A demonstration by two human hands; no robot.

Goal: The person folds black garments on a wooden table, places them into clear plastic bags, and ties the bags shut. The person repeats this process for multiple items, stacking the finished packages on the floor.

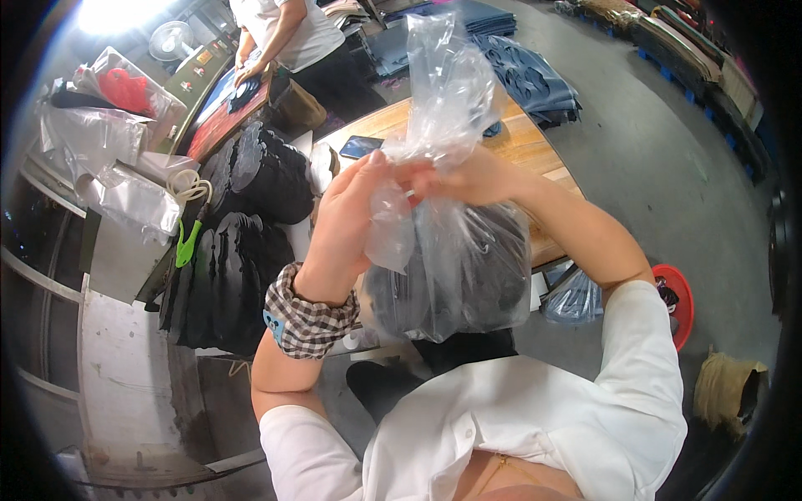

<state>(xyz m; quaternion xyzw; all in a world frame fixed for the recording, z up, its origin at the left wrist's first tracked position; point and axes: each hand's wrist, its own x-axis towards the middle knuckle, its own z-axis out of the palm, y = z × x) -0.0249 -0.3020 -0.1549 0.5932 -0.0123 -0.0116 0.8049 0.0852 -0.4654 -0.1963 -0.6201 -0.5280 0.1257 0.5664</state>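
A large clear plastic bag [455,284], filled with dark pieces, rests in front of my body at the near edge of the wooden table. Its loose top rises in a crumpled bunch above my hands. My left hand [355,204] is closed around the gathered neck from the left side, and a flap of plastic hangs over its palm. From the right, my right hand [472,177] grips the same neck, its fingers curled close to the left hand's. Plastic partly covers the fingers of both. A checked scrunchie [309,313] circles my left wrist.
Stacks of black cut pieces [230,280] stand to the left, beside green-handled snips [188,242]. A phone [361,148] lies on the wooden table [547,175]. Blue-grey sheets [526,79] are piled beyond it. A co-worker [296,37] works at the far left. A red basin [678,305] sits right.
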